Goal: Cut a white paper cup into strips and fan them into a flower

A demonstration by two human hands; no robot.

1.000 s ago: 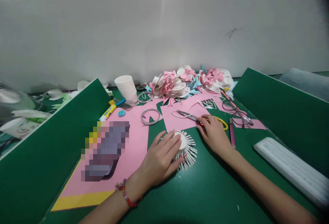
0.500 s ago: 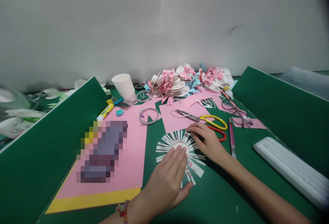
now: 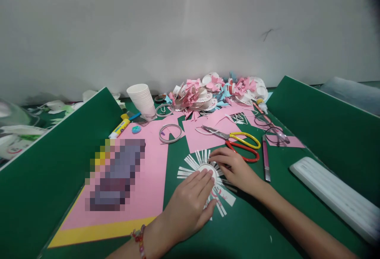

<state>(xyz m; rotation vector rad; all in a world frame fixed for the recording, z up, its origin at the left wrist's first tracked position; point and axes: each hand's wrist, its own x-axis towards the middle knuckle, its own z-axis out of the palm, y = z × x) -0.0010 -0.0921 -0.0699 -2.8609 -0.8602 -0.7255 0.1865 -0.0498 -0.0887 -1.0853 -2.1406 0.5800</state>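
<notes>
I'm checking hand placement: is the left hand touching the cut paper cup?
Touching: the head view shows the left hand with fingers laid across the cut paper cup.

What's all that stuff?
Fringed cup: 1, white, centre
Scissors: 1, yellow and red, centre
Cups: several, white, back
Glue stick: 1, yellow, left
Coils: 2, grey, centre
Glasses: 1, dark, right
Tool: 1, pink, right
Ridged bar: 1, white, right
Lump: 1, blue, left
Paper pile: 1, multicoloured, back
Sheets: several, pink and yellow, table
Blurred item: 1, dark, left
Dividers: 2, green, sides
Bracelet: 1, reddish, wrist
Left hand: 1, on cup
Right hand: 1, at cup
</notes>
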